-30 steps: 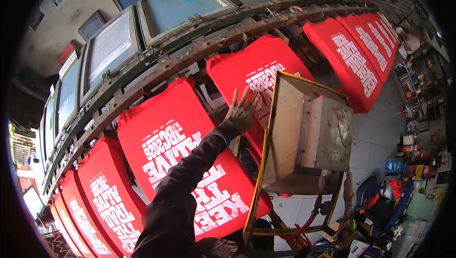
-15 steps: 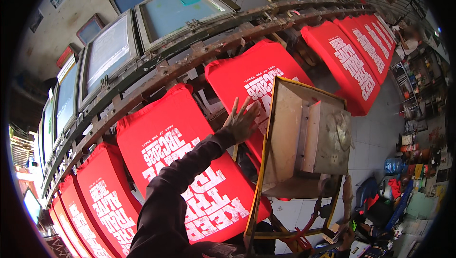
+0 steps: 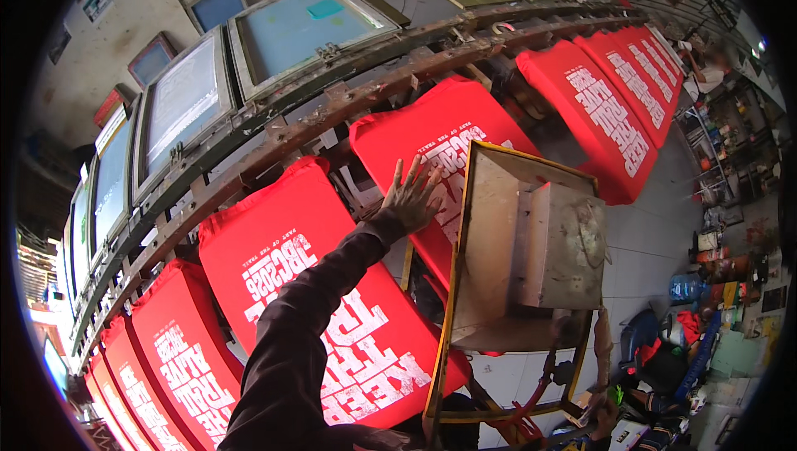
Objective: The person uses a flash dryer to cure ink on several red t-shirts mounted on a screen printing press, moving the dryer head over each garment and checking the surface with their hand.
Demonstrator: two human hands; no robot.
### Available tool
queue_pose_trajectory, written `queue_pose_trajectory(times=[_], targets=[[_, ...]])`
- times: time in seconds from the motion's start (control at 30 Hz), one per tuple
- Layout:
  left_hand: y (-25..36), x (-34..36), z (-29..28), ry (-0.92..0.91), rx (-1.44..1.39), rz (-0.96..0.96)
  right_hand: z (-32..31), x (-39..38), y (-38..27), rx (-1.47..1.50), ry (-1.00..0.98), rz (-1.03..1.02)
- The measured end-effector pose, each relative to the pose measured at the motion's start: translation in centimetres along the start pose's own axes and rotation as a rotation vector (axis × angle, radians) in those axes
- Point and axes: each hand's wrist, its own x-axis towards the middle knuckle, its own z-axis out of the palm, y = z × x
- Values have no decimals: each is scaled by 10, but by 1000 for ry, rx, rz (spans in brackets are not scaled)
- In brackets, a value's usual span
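Note:
My left hand [image 3: 412, 204] reaches out in a dark sleeve, fingers spread and palm down over a red shirt [image 3: 498, 115]. Whether it touches the cloth I cannot tell. That shirt is stretched on a board and bears white print. Over its near part stands a box-shaped metal hood [image 3: 490, 243] with yellow edges and a smaller metal box [image 3: 569, 243] on top. Low on the right, my right hand [image 3: 604, 415] closes round a bar of the hood's stand, partly in shadow. Beneath my left forearm lies another printed red shirt [image 3: 282, 202].
More red shirts on boards [image 3: 178, 343] run along both sides. Behind them goes a rusty metal rail [image 3: 324, 107] with hinged printing screens [image 3: 299, 32]. To the right are tiled floor [image 3: 643, 260], a blue water jug [image 3: 687, 287] and cluttered shelves. Another person [image 3: 706, 78] is at the far right.
My left hand has shifted slightly toward the rail above the shirt. The whole view has moved a little; the hood keeps its place over the shirt.

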Motion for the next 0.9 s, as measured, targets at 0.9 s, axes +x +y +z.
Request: queue_pose_trajectory(times=[0.9], targets=[[316, -154, -297, -277, -781, -303, 68, 5, -68, -12, -174, 36]])
